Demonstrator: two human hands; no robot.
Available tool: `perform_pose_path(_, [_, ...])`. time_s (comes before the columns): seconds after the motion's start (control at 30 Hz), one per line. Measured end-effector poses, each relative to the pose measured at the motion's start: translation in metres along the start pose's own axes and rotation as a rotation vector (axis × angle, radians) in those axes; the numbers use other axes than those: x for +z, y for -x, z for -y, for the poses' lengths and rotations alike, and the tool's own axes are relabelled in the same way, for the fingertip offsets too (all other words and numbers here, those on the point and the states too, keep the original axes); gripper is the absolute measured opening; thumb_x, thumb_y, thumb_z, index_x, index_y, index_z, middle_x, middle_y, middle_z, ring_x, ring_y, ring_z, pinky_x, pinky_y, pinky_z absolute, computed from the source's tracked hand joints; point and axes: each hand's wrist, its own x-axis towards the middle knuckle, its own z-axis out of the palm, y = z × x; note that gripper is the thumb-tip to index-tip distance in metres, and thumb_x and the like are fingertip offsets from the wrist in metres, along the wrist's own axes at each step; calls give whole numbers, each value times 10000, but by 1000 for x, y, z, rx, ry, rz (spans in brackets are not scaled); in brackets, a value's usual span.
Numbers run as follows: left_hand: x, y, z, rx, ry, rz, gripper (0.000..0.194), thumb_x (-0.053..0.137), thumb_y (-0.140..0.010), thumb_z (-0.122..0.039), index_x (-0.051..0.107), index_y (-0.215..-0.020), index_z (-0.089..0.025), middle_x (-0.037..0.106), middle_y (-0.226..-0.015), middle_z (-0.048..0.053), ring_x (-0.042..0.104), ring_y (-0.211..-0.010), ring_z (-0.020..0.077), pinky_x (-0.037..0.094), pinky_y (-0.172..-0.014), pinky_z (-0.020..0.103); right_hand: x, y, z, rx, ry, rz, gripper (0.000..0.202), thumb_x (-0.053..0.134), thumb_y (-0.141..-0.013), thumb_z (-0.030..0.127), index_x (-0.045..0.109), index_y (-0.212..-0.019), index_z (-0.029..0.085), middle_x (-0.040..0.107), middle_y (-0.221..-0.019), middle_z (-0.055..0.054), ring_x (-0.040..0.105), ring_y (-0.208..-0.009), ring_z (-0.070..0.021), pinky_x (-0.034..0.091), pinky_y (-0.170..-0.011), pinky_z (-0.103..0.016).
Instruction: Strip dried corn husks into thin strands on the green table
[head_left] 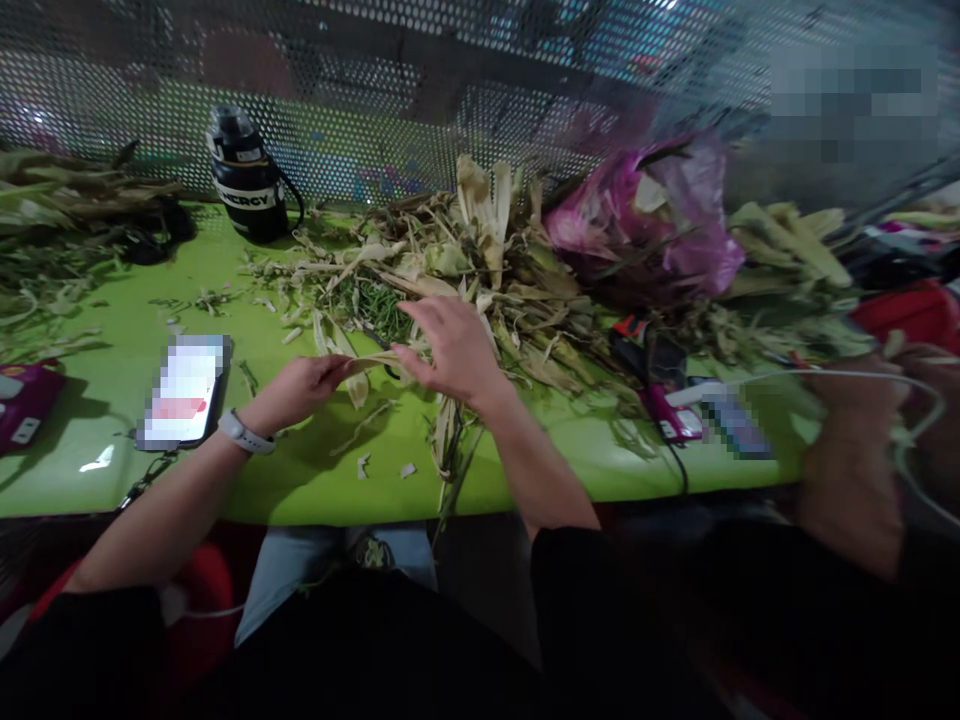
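Note:
My left hand (304, 385), with a pale band at the wrist, is closed and pinches a thin strip of dry corn husk (369, 358). The strip runs from its fingertips toward my right hand (454, 352). That hand is palm down with thumb and fingers apart, its thumb close to the strip's far end; whether they touch I cannot tell. Behind both hands lies a heap of dry husks (517, 290) with a patch of thin green stems (382, 308). A bundle of husk strips (448, 440) hangs down below my right hand toward the table's front edge.
The green table (300, 490) holds a phone (184, 390), a dark bottle (247, 185), a pink plastic bag (652, 220) and another husk pile (60, 210) at left. At right, a co-worker's hands (855, 400) are near a white cable (810, 373). Perforated metal panel (420, 90) stands behind.

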Motion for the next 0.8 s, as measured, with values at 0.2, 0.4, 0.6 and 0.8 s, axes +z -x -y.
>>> perform_pose_path(0.2, [-7, 3, -3, 134, 15, 2, 281, 539, -900, -323, 740, -1060, -210, 727, -810, 75, 564, -568, 137, 364, -564, 236, 33, 3, 21, -167, -101, 314, 350, 387, -1007, 270, 568, -1286, 159, 693, -1148, -128, 641, -1036, -231, 421, -1020, -466])
perform_pose_path(0.4, [-36, 8, 5, -17, 330, -65, 250, 656, -840, -394, 762, -981, -218, 598, -508, -15, 435, -369, 78, 317, -378, 196, 15, -2, 2, 0, -606, 532, 305, 379, -1011, 375, 600, -1156, 221, 656, -802, -16, 592, -655, -134, 500, -648, -305])
perform_pose_path(0.6, [-43, 4, 9, -131, 615, -368, 223, 784, -761, -334, 699, -809, -134, 565, -482, -43, 428, -374, 40, 307, -348, 161, 9, -5, 1, 165, -1084, 801, 347, 463, -966, 485, 603, -946, 168, 558, -665, 33, 579, -585, -94, 505, -622, -263])
perform_pose_path(0.8, [-46, -2, 19, -151, 720, -473, 201, 797, -752, -270, 650, -737, -134, 523, -475, -70, 373, -384, 23, 252, -351, 177, 18, -4, 1, 174, -1295, 886, 307, 516, -951, 447, 577, -863, 159, 610, -622, 37, 632, -607, -97, 523, -733, -285])
